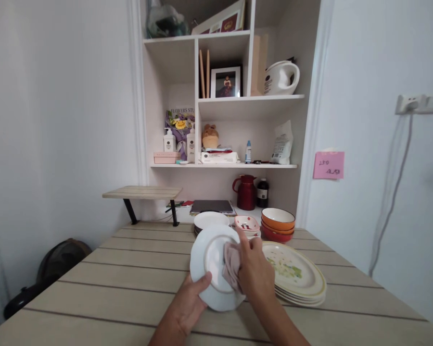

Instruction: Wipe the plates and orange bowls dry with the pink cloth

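Slatted wooden table (130, 274). White round plate (214, 262) held tilted over it, no long axis. Relative to plate: left hand (191, 300) clamped on lower-left rim; right hand (257, 269) bunching pinkish cloth (231, 264) against right half; floral plate stack (299, 269) just right.

Red jug (247, 193), pink wall note (328, 165), framed photo (226, 83)

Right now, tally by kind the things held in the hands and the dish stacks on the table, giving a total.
Plate: 1
Cloth: 1
White-topped stack: 1
Pink-topped stack: 1
Bowl stack: 1
Flowered stack: 1
Total: 6
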`<move>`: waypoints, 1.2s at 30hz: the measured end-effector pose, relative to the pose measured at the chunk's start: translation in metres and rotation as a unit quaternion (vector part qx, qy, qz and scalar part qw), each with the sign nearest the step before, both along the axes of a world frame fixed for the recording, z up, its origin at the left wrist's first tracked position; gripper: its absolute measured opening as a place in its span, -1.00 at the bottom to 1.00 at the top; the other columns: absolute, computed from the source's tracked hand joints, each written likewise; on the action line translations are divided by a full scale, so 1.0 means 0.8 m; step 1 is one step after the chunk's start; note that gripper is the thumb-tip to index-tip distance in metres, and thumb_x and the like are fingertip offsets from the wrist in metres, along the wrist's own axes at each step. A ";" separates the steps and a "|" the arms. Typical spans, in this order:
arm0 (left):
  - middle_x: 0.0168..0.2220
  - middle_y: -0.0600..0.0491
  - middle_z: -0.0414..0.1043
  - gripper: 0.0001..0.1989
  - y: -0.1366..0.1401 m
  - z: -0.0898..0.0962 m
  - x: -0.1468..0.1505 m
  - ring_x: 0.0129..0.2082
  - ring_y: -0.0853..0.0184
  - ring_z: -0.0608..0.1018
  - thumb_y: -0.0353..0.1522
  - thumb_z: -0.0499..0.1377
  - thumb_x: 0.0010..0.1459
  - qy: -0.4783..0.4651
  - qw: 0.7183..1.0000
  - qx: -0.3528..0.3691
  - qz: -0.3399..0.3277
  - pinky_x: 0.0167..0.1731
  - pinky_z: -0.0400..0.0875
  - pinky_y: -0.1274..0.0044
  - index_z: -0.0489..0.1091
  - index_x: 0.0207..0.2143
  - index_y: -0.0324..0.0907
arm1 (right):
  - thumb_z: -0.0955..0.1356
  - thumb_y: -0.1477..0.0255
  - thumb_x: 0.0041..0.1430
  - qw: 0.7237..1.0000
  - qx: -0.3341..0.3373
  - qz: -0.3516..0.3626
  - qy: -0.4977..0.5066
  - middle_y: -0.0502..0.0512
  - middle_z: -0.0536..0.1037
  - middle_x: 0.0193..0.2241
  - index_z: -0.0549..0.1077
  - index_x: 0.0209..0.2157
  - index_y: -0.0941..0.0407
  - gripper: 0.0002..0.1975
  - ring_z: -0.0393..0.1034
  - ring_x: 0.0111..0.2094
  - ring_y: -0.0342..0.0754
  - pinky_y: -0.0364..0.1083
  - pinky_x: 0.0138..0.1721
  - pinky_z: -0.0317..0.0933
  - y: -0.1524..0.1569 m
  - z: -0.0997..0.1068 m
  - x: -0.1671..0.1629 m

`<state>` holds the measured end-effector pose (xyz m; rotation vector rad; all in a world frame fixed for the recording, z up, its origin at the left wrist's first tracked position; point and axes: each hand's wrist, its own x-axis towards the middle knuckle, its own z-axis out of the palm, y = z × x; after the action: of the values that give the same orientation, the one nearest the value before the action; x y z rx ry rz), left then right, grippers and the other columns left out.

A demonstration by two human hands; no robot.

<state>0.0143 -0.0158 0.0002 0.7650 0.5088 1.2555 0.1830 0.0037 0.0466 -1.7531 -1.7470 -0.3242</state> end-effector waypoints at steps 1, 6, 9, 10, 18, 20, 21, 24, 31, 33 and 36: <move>-0.12 -0.24 0.57 -0.49 0.000 0.000 0.000 -0.07 0.03 0.58 -0.35 0.40 -0.02 0.002 1.000 0.004 -0.005 -0.02 0.40 0.31 0.47 0.01 -0.30 | 0.19 0.68 0.11 1.000 0.010 0.014 -0.015 0.17 0.38 -0.16 0.14 0.26 -0.08 -0.30 0.44 -0.33 0.02 -0.13 -0.57 -0.11 -0.003 0.000 -0.005; -0.15 -0.21 0.59 -0.57 0.001 -0.001 0.000 -0.21 0.07 0.62 -0.34 0.40 -0.04 0.030 0.999 0.009 0.009 -0.13 0.45 0.32 0.52 -0.08 -0.28 | 0.22 0.66 0.12 0.994 0.042 0.100 -0.022 0.17 0.40 -0.14 0.33 0.07 0.00 -0.50 0.44 -0.25 0.05 -0.14 -0.54 0.05 -0.010 -0.012 -0.026; -0.15 -0.21 0.59 -0.56 0.002 -0.003 0.000 -0.21 0.06 0.62 -0.35 0.42 -0.06 0.025 0.999 0.018 0.016 -0.16 0.46 0.35 0.52 -0.10 -0.28 | 0.25 0.63 0.09 0.985 0.054 0.163 0.034 0.21 0.37 -0.05 0.27 0.12 0.01 -0.45 0.42 -0.17 0.10 -0.08 -0.42 0.22 -0.008 -0.021 -0.034; -0.14 -0.20 0.59 -0.54 0.002 -0.003 0.000 -0.20 0.06 0.62 -0.36 0.43 -0.08 0.019 0.999 0.021 0.014 -0.16 0.45 0.35 0.51 -0.08 -0.27 | 0.27 0.62 0.07 0.978 0.059 0.189 0.065 0.22 0.36 -0.02 0.24 0.15 0.01 -0.42 0.41 -0.14 0.11 -0.05 -0.35 0.27 -0.007 -0.024 -0.035; -0.09 -0.17 0.57 -0.49 0.005 -0.002 0.000 -0.17 0.09 0.60 -0.37 0.46 -0.14 -0.006 0.999 0.011 0.043 -0.14 0.45 0.38 0.52 -0.07 -0.24 | 0.23 0.70 -0.11 0.882 0.046 0.401 0.244 0.19 0.21 0.16 0.01 0.29 0.00 -0.12 0.15 0.21 0.07 0.13 0.23 0.06 -0.010 -0.027 -0.031; -0.09 -0.14 0.58 -0.49 0.009 -0.004 -0.003 -0.17 0.11 0.60 -0.37 0.45 -0.12 -0.028 0.997 0.005 0.067 -0.13 0.44 0.40 0.52 -0.05 -0.21 | 0.26 0.68 -0.10 0.867 0.001 0.447 0.221 0.18 0.09 0.28 -0.03 0.31 -0.04 -0.09 0.00 0.31 0.10 0.18 0.28 -0.04 -0.017 -0.028 -0.031; -0.09 -0.13 0.58 -0.48 0.011 -0.006 -0.005 -0.17 0.12 0.60 -0.37 0.44 -0.11 -0.037 0.996 -0.001 0.082 -0.12 0.44 0.40 0.51 -0.04 -0.20 | 0.29 0.65 -0.07 0.863 -0.020 0.468 0.191 0.17 0.04 0.32 -0.01 0.32 -0.06 -0.09 -0.08 0.34 0.13 0.21 0.28 -0.07 -0.020 -0.029 -0.033; -0.07 -0.14 0.57 -0.45 0.016 -0.008 -0.009 -0.15 0.11 0.60 -0.36 0.43 -0.10 -0.051 0.993 -0.016 0.108 -0.10 0.44 0.40 0.50 0.00 -0.23 | 0.35 0.57 0.02 0.866 -0.015 0.489 0.101 0.15 0.08 0.33 0.20 0.24 -0.11 -0.26 -0.08 0.34 0.22 0.24 0.24 0.00 -0.023 -0.030 -0.043; -0.05 -0.18 0.56 -0.39 0.007 0.001 -0.003 -0.03 0.07 0.57 -0.37 0.42 -0.05 -0.087 0.994 -0.011 0.064 0.04 0.37 0.34 0.42 0.09 -0.24 | 0.22 0.54 0.21 0.901 0.126 0.385 0.157 0.19 0.43 0.02 0.51 -0.04 0.02 -0.63 0.33 0.04 0.11 0.07 0.04 0.24 0.012 -0.021 -0.028; -0.03 -0.18 0.54 -0.34 0.001 0.004 -0.001 0.02 0.06 0.54 -0.37 0.39 0.00 -0.078 0.996 -0.010 0.048 0.07 0.34 0.30 0.34 0.17 -0.21 | 0.20 0.52 0.24 0.919 0.151 0.315 0.183 0.20 0.40 0.05 0.48 0.03 0.01 -0.61 0.32 0.06 0.14 0.12 0.04 0.24 0.023 -0.020 -0.010; -0.04 -0.21 0.55 -0.31 -0.003 0.002 0.003 0.02 0.02 0.54 -0.37 0.39 0.00 -0.050 0.998 -0.013 0.030 0.07 0.34 0.26 0.30 0.20 -0.22 | 0.24 0.44 0.25 0.934 0.176 0.238 0.198 0.21 0.37 0.05 0.36 0.15 -0.01 -0.57 0.29 0.09 0.17 0.17 0.06 0.22 0.036 -0.020 0.012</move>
<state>0.0170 -0.0178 0.0016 0.6654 0.4674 1.3329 0.1925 0.0323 0.0306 -1.0142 -1.6266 -0.0578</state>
